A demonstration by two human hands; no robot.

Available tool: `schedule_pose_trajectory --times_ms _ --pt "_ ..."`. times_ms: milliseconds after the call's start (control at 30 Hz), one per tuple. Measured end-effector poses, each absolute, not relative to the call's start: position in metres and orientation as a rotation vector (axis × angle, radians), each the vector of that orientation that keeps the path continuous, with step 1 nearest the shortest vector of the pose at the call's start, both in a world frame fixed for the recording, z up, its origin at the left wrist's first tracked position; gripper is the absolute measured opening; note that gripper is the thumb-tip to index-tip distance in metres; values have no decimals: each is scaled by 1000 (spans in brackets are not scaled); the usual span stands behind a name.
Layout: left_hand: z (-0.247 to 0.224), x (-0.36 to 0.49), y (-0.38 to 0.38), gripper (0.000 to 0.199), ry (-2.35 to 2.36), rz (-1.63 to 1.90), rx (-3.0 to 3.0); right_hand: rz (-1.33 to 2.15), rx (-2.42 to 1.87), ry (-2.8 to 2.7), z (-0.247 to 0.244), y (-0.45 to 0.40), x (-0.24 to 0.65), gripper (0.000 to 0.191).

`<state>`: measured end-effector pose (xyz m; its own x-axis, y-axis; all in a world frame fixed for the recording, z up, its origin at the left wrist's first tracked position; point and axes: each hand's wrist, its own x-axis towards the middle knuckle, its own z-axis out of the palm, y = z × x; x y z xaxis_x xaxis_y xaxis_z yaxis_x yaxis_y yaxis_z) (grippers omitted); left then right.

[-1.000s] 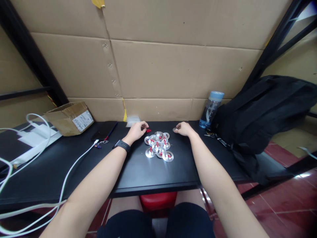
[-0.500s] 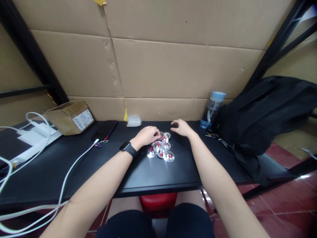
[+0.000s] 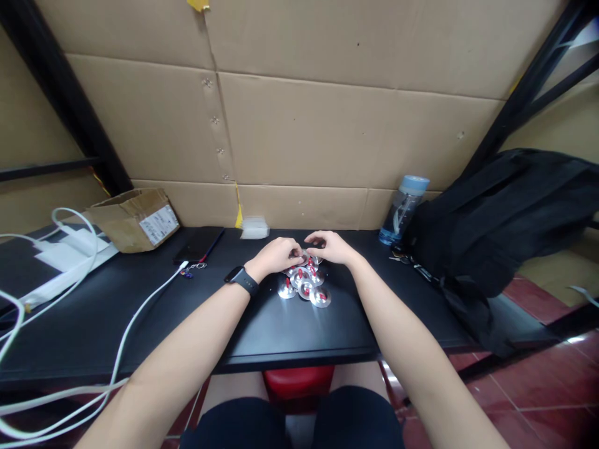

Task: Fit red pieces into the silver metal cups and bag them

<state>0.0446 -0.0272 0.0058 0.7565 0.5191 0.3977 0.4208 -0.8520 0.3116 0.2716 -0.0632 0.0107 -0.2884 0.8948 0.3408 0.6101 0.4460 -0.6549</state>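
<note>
Several small shiny metal finger cymbals with red straps lie in an overlapping pile on the black tabletop. My left hand, with a dark watch on the wrist, is at the back left of the pile. Its thumb and fingers close on the edge of one finger cymbal. From the right, my right hand reaches over the back of the pile. Its thumb and index finger are apart, close to that same cymbal, and partly cover the cymbals behind. Whether the right fingertips touch metal is unclear.
A cardboard box, a phone and a white cable are on the left. Behind the pile lies a clear plastic packet. To the right stand a water bottle and a black backpack. Cardboard walls the back.
My right hand has moved left, from beside the pile to over its back edge, near my left hand. My left hand stays nearly in place at the cymbal.
</note>
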Motion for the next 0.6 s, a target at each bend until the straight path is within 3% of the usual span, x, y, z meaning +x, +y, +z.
schedule_pose_trajectory --times_ms 600 --pt "9 46 -30 13 832 641 2948 483 -1237 -2019 18 -68 269 26"
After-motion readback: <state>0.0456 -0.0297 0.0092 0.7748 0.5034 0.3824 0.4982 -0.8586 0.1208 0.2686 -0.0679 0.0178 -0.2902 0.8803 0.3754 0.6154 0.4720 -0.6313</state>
